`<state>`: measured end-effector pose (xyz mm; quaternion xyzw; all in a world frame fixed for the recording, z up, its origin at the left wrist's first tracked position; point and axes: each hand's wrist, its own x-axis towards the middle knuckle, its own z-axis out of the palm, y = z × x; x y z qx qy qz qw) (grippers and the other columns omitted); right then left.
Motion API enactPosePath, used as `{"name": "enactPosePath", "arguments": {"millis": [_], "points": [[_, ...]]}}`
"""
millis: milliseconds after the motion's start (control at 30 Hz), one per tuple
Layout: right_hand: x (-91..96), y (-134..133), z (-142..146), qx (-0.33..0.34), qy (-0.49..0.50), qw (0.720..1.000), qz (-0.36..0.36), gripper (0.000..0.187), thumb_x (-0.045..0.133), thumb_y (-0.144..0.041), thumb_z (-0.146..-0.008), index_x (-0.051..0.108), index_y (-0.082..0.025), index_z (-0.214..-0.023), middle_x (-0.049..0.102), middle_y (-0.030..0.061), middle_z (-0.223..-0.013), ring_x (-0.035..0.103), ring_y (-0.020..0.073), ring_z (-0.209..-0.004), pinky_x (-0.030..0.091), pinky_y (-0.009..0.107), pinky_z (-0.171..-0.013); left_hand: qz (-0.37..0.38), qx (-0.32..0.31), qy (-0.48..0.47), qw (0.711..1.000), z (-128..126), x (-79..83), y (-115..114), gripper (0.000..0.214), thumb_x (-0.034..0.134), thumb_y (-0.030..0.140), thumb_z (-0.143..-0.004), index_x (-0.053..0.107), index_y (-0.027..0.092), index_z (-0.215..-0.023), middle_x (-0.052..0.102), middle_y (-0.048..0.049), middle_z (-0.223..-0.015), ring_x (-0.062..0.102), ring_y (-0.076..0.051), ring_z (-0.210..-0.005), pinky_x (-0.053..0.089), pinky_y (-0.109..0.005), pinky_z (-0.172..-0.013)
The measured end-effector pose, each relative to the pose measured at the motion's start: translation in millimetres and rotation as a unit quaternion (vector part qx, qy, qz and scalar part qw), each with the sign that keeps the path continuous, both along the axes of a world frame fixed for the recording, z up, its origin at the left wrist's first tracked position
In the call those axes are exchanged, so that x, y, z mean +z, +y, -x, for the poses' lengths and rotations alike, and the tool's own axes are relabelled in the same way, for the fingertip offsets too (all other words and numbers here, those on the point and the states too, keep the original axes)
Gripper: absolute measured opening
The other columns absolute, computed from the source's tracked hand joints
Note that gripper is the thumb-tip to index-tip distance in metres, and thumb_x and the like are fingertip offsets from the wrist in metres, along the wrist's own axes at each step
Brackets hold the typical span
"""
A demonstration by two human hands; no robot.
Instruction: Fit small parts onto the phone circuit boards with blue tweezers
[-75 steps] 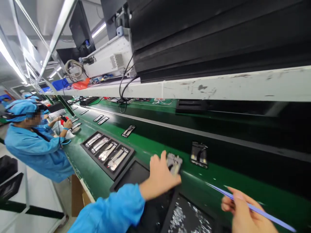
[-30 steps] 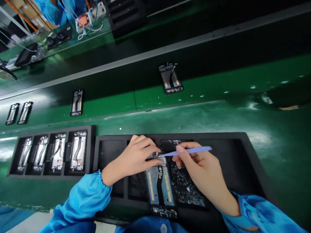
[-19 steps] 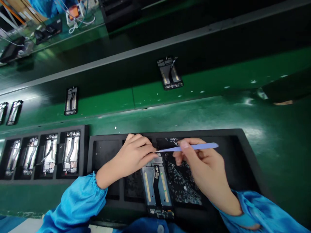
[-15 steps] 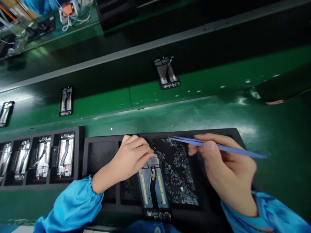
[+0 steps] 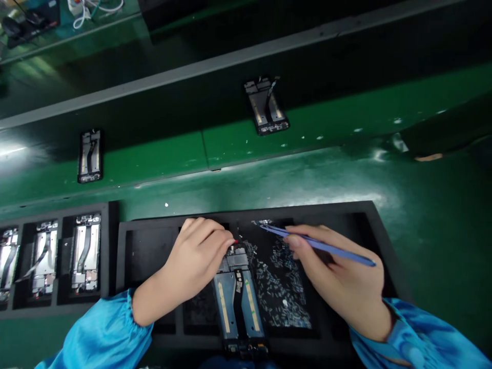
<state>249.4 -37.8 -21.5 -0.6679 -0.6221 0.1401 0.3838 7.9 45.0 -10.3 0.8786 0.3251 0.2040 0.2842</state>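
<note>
An opened phone (image 5: 239, 297), its metal plate and black ribbon cable bare, lies tilted across the black foam tray (image 5: 149, 223). My left hand (image 5: 200, 256) is closed with its fingers at the phone's upper left end; a small red spot (image 5: 235, 241) shows by the fingertip. My right hand (image 5: 338, 277) is closed around blue tweezers (image 5: 326, 247), which point left. Their tips are over a few small pieces (image 5: 264, 222) at the top of the tray's compartment. Many tiny clear and silvery parts (image 5: 282, 287) lie scattered in that compartment, right of the phone.
A second foam tray (image 5: 109, 256) at the left holds several opened phones (image 5: 86, 251) in slots. Beyond, on the green and black conveyor-like surface, lie two more opened phones (image 5: 266, 106). A mouse and cables (image 5: 82, 13) show at the upper left.
My right hand has moved left and down a little with the tweezers, whose tips now reach the small pieces. My left hand stays at the phone's top end; the red spot has come into view.
</note>
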Motion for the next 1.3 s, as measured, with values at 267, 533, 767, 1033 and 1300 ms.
{"name": "enactPosePath", "arguments": {"millis": [267, 533, 767, 1033, 1300], "points": [[10.6, 10.4, -2.3, -0.068, 0.120, 0.981, 0.138, 0.031, 0.064, -0.049, -0.096, 0.074, -0.021, -0.089, 0.070, -0.0006, -0.063, 0.065, 0.0143, -0.046, 0.055, 0.023, -0.041, -0.041, 0.045, -0.033, 0.998, 3.3, 7.4, -2.9, 0.004, 0.063, 0.014, -0.098, 0.065, 0.016, -0.100, 0.068, -0.0039, -0.094, 0.060, -0.017, -0.084, 0.044, -0.033, -0.076], [12.4, 21.3, -10.4, -0.031, 0.125, 0.978, 0.162, 0.024, 0.068, -0.047, -0.094, 0.074, -0.024, -0.089, 0.070, -0.0034, -0.062, 0.062, 0.0135, -0.040, 0.054, 0.023, -0.038, -0.125, -0.090, 0.008, 0.988, -1.3, 13.6, -19.6, 0.014, 0.065, 0.016, -0.094, 0.068, 0.009, -0.105, 0.069, -0.0090, -0.098, 0.062, -0.024, -0.095, 0.048, -0.037, -0.083], [9.5, 7.1, -7.2, 0.182, -0.082, 0.979, -0.033, 0.018, 0.065, -0.008, -0.095, 0.070, -0.015, -0.111, 0.077, 0.0073, -0.097, 0.074, 0.0199, -0.083, 0.063, 0.031, -0.078, -0.158, -0.245, 0.114, 0.950, -10.5, 9.1, -54.2, 0.046, 0.053, 0.047, -0.102, 0.059, 0.017, -0.136, 0.058, -0.0152, -0.142, 0.048, -0.034, -0.136, 0.037, -0.052, -0.111], [15.3, -2.9, -5.2, 0.296, -0.208, 0.929, -0.080, 0.027, 0.058, 0.001, -0.093, 0.068, -0.004, -0.117, 0.076, 0.0168, -0.106, 0.072, 0.0267, -0.094, 0.065, 0.042, -0.082, -0.168, -0.256, 0.123, 0.944, -10.7, 5.9, -60.4, 0.047, 0.054, 0.047, -0.100, 0.063, 0.012, -0.130, 0.061, -0.0181, -0.137, 0.052, -0.036, -0.131, 0.037, -0.054, -0.111], [24.3, 6.6, 0.1, 0.239, -0.124, 0.962, -0.054, 0.027, 0.066, -0.001, -0.091, 0.068, -0.015, -0.115, 0.077, 0.0074, -0.096, 0.073, 0.0199, -0.078, 0.064, 0.034, -0.074, -0.166, -0.273, 0.126, 0.939, -8.4, 5.7, -60.2, 0.052, 0.056, 0.052, -0.099, 0.065, 0.009, -0.127, 0.060, -0.0206, -0.137, 0.053, -0.036, -0.129, 0.036, -0.055, -0.111]]}}
